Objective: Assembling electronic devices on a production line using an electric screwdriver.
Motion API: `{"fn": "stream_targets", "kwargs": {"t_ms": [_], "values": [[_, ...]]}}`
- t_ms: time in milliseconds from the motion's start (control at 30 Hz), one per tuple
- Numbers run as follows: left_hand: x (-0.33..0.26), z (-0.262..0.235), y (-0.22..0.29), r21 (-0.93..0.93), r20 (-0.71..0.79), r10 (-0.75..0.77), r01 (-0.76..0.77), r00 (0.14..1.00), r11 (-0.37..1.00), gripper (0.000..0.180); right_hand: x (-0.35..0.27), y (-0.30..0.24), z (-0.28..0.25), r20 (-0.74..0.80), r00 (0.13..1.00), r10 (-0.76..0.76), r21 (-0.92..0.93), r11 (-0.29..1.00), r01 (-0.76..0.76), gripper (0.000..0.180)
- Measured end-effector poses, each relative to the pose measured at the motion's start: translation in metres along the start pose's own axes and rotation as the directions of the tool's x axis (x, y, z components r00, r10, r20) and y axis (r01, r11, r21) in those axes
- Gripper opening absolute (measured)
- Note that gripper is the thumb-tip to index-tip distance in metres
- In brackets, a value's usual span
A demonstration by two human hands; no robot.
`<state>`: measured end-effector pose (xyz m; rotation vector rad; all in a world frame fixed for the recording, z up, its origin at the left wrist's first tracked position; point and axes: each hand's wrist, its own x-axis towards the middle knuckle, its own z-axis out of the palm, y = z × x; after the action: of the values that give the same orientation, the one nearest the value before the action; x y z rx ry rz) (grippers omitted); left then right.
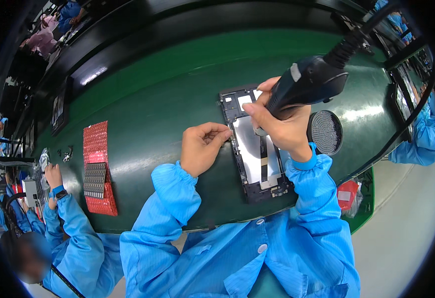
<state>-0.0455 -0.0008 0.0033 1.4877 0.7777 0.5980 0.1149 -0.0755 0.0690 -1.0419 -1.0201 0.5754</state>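
With right hand [289, 130] curled round a black electric screwdriver [303, 83], slants it over the opened tablet [250, 156] on the green bench [153, 116], probably for tip control. With left hand [201, 148] at the tablet's left edge, presses thumb and finger together, perhaps steadying it; cannot tell of anything pinched between. Has a perforated dish [324, 133] just right of the tablet, likely for reach.
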Motion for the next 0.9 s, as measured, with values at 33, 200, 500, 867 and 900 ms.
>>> {"fn": "stream_targets", "kwargs": {"t_ms": [33, 200, 500, 867, 900], "values": [[0.0, -0.002, 0.0, -0.001, 0.002, -0.001, 0.001, 1.0, 1.0, 0.012, 0.0, 0.001, 0.0, -0.001, 1.0, 0.001, -0.002, 1.0, -0.001, 0.032], [-0.001, -0.008, 0.005, -0.009, -0.033, -0.001, 0.0, 0.999, 1.0, 0.011, 0.0, 0.002, 0.003, 0.031, 0.999, 0.037, -0.032, 0.999, -0.036, 0.033], [0.0, 0.008, -0.009, 0.087, -0.056, 0.08, -0.075, 0.995, 0.993, 0.011, -0.002, -0.017, -0.001, 0.091, 0.989, -0.115, -0.059, 0.991, 0.121, 0.04], [0.009, 0.0, 0.001, 0.039, -0.009, -0.149, 0.15, 0.989, 0.988, 0.021, 0.001, 0.0, 0.03, 0.121, 0.991, -0.049, 0.007, 0.999, 0.048, 0.035], [0.013, -0.001, 0.002, 0.066, 0.022, -0.178, 0.176, 0.984, 0.982, 0.023, 0.002, 0.003, 0.032, 0.109, 0.994, -0.029, 0.042, 0.999, 0.024, 0.035]]}}
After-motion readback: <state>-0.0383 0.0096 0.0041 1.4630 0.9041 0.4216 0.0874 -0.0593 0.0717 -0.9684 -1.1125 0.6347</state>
